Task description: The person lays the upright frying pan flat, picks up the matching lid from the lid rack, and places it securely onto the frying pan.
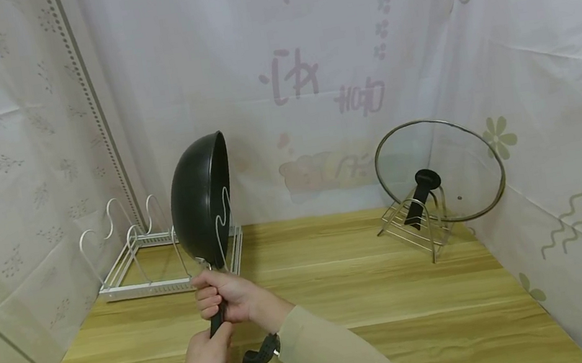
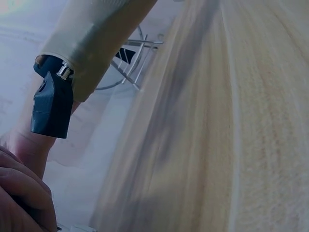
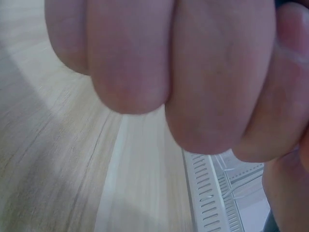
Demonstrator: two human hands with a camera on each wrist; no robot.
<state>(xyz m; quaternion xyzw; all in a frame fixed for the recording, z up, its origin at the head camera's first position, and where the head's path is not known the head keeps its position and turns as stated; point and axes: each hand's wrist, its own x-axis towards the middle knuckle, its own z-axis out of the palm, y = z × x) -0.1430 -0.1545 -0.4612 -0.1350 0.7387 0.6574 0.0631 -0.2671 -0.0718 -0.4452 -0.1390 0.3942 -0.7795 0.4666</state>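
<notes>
A black wok (image 1: pixel 192 202) stands on edge over the right end of a white wire pan rack (image 1: pixel 154 288), its open side turned right. One wire divider (image 1: pixel 220 236) shows in front of the wok's opening. My right hand (image 1: pixel 234 293) grips the handle close to the bowl, and in the right wrist view its fingers (image 3: pixel 130 58) are curled. Lower down, my left hand (image 1: pixel 205 360) holds the handle's end; part of the black handle (image 1: pixel 217 321) shows between both hands. Whether the wok's rim rests on the rack is hidden.
On the right, a glass lid (image 1: pixel 457 160) with a black knob leans in a small metal wire stand (image 1: pixel 429 236). Patterned cloth (image 1: pixel 559 122) hangs around the wooden table (image 1: pixel 331 301). A black wrist mount (image 1: pixel 260 355) hangs below the right forearm.
</notes>
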